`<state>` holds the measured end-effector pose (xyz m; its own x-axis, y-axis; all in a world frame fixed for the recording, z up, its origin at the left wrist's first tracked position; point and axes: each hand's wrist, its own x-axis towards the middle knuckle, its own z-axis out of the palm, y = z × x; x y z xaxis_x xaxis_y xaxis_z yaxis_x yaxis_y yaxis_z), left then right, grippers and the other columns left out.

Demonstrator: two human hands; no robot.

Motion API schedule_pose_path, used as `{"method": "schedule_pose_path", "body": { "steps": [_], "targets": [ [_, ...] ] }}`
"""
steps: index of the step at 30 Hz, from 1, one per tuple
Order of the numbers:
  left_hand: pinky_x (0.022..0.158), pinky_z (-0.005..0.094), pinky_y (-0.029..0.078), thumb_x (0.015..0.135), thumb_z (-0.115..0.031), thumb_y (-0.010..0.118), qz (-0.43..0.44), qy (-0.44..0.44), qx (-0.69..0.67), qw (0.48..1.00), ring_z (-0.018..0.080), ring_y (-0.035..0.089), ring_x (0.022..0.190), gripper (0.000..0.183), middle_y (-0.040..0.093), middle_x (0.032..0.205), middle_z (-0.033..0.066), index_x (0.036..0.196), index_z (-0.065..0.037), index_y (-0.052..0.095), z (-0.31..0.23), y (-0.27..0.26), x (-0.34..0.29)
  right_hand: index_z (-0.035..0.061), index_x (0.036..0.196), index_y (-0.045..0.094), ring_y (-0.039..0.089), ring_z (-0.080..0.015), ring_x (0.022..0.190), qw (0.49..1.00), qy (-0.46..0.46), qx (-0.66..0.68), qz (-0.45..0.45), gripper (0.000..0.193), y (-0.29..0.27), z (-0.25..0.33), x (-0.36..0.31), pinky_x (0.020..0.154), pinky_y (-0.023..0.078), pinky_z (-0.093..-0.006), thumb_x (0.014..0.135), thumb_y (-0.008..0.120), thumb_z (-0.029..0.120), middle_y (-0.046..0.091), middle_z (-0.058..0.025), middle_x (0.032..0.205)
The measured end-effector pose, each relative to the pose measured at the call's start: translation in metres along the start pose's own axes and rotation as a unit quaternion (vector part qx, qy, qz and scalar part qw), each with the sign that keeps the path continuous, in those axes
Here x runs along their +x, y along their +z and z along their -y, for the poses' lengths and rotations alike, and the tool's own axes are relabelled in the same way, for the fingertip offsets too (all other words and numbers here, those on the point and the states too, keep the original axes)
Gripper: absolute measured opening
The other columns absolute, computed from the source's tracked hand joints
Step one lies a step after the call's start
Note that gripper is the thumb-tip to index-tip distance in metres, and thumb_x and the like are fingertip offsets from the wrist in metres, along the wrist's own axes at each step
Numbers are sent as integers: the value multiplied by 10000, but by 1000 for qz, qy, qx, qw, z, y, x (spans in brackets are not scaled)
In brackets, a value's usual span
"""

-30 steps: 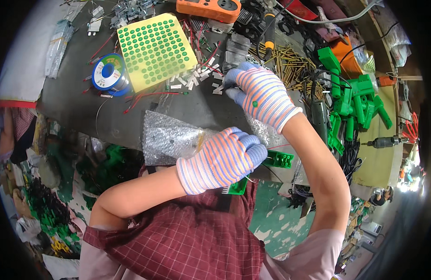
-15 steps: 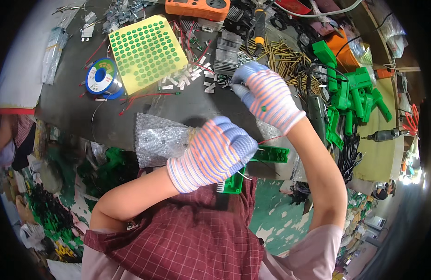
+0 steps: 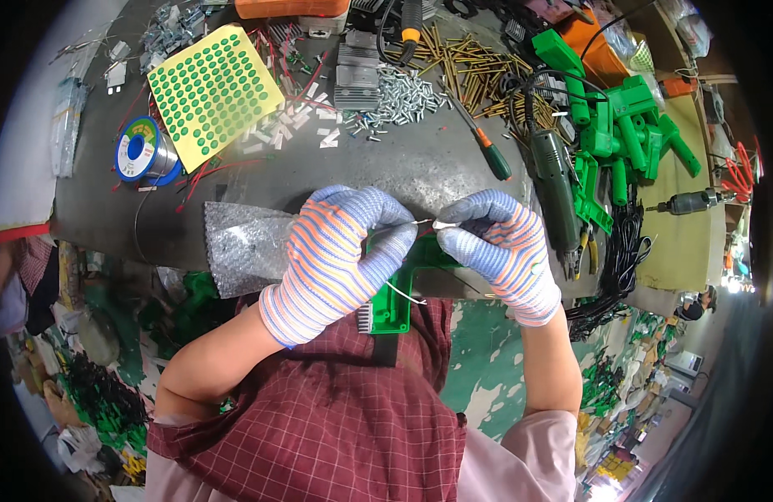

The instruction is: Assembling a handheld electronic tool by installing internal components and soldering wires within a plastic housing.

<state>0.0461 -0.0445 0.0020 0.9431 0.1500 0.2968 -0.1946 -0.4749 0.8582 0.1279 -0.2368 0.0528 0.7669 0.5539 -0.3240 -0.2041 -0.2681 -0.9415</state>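
Note:
Both hands wear striped knit gloves and meet above a green plastic housing (image 3: 391, 314) at the table's near edge. My left hand (image 3: 332, 251) is closed in a pinch on a thin wire (image 3: 422, 221), whose end shows past the fingertips. Facing it, my right hand (image 3: 508, 259) pinches a small white piece (image 3: 442, 224) against the wire's end. Whether the wire enters the piece is too small to tell. From the housing, partly hidden by my left hand, a loose white wire (image 3: 406, 294) sticks out. Beside my left hand lies a bubble-wrap sheet (image 3: 244, 247).
A screwdriver (image 3: 487, 151), silver screws (image 3: 407, 96) and long brass-coloured screws (image 3: 466, 67) lie ahead. Left are a yellow sticker sheet (image 3: 215, 96), a solder spool (image 3: 140, 151) and white pieces (image 3: 278, 130). Right are green housings (image 3: 629, 125), a dark power tool (image 3: 554, 176) and black cables (image 3: 625, 243).
My right hand has come back from the screws and white pieces toward my left hand, now holding a small white piece. My left hand has turned to pinch the wire. The view has shifted.

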Motion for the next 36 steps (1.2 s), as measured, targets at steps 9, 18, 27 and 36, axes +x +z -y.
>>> {"method": "schedule_pose_path", "body": {
  "steps": [9, 18, 27, 36],
  "targets": [
    [664, 368, 485, 780, -90, 755, 3, 11, 7, 1000, 250, 623, 734, 134, 651, 792, 80, 847, -60, 644, 1, 0, -2, 8, 1028, 671, 650, -107, 881, 999, -4, -43, 17, 199, 0, 0, 6, 780, 522, -268, 856, 736, 82, 706, -56, 966],
    [669, 360, 494, 801, -89, 725, 29, 23, 21, 999, 265, 629, 759, 114, 654, 824, 95, 869, -34, 653, 2, -7, 4, -8, 1056, 679, 649, -117, 867, 991, -20, -124, 51, 224, 0, 7, 14, 770, 523, -279, 875, 709, 120, 702, -58, 934],
    [743, 289, 519, 850, -100, 731, 154, -193, -146, 958, 88, 607, 828, 221, 627, 848, 36, 988, -37, 570, -1, -27, 11, -11, 1025, 696, 653, -106, 808, 990, 38, -86, 101, 214, 4, 16, 25, 753, 530, -275, 868, 706, 133, 702, -61, 866],
    [885, 432, 481, 762, -177, 777, 149, 41, 10, 988, 347, 612, 942, 242, 638, 888, 111, 910, -69, 619, 9, -26, 5, -23, 992, 702, 658, -122, 773, 986, -10, -149, 78, 213, 2, 12, 18, 721, 531, -294, 872, 702, 152, 705, -84, 821]
  ]
}}
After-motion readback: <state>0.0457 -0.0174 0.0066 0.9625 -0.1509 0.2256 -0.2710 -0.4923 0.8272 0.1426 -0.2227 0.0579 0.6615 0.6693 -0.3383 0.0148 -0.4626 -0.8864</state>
